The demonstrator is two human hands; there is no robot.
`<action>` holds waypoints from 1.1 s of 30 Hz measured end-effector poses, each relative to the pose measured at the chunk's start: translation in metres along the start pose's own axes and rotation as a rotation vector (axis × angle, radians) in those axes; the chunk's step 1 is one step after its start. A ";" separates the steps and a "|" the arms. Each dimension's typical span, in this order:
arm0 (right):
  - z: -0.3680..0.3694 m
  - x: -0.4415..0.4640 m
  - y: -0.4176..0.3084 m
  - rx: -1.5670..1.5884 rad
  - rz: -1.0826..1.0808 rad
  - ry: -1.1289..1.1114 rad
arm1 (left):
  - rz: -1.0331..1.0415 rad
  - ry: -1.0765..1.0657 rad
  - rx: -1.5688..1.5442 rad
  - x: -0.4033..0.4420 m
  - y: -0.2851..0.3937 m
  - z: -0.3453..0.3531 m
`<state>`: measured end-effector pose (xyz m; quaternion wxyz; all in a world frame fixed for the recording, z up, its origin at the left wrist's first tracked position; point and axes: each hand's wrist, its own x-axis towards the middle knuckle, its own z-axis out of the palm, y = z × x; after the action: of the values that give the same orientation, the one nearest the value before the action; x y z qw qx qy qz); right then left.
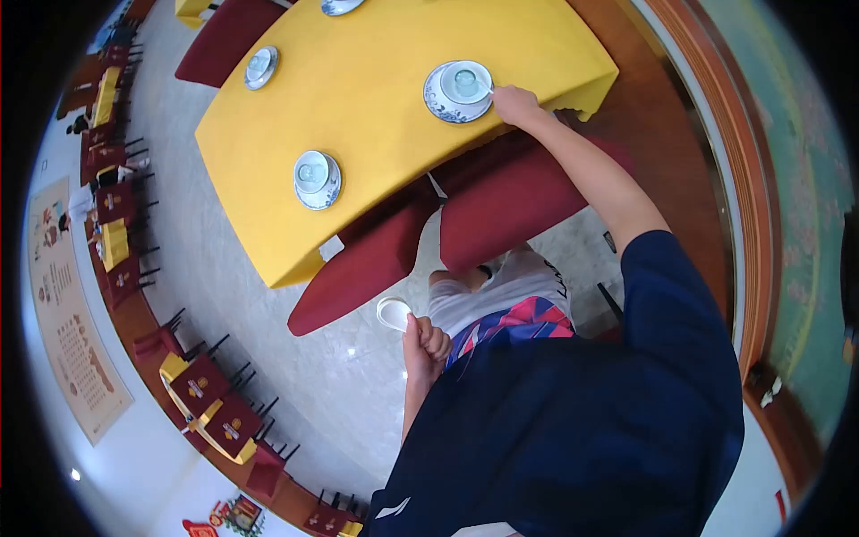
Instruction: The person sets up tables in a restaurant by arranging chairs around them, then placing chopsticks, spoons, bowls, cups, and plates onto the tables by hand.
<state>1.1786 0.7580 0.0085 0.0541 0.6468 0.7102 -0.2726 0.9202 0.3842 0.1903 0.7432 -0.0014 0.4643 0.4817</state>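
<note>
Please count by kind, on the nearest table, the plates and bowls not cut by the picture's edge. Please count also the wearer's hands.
Plates: 3
Bowls: 3
Hands (left hand, right hand): 2
Total: 8

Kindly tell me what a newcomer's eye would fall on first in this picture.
Most likely the bright yellow tablecloth, spread across the upper middle, with dark red chairs along its near edge. Next might come the right hand, stretched out to a bowl on a patterned plate, and the left hand, holding a white spoon low over the grey floor.
</note>
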 end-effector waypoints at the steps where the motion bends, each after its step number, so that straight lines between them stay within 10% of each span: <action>1: -0.002 0.002 0.002 -0.033 -0.023 0.009 | 0.027 0.042 -0.019 0.006 0.001 0.007; 7: -0.039 -0.050 0.010 0.173 0.024 0.274 | 0.155 0.043 -0.151 0.034 0.004 0.035; 9: -0.054 -0.099 -0.003 0.696 -0.055 0.212 | 0.173 0.007 -0.079 0.041 0.004 0.032; 15: -0.058 -0.268 -0.143 1.362 -0.165 -0.553 | 0.306 -0.252 0.029 0.053 0.031 0.012; 22: -0.012 -0.371 -0.316 0.938 -0.429 -0.638 | 0.422 -0.335 0.065 -0.027 0.109 -0.082; 33: 0.174 -0.431 -0.620 0.072 -1.118 -0.619 | 0.765 0.371 -0.104 -0.186 0.187 -0.376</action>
<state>0.6105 0.2860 0.2433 0.0847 0.0713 0.8822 -0.4576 0.5074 0.1827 0.1886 0.4138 0.0469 0.5325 0.7369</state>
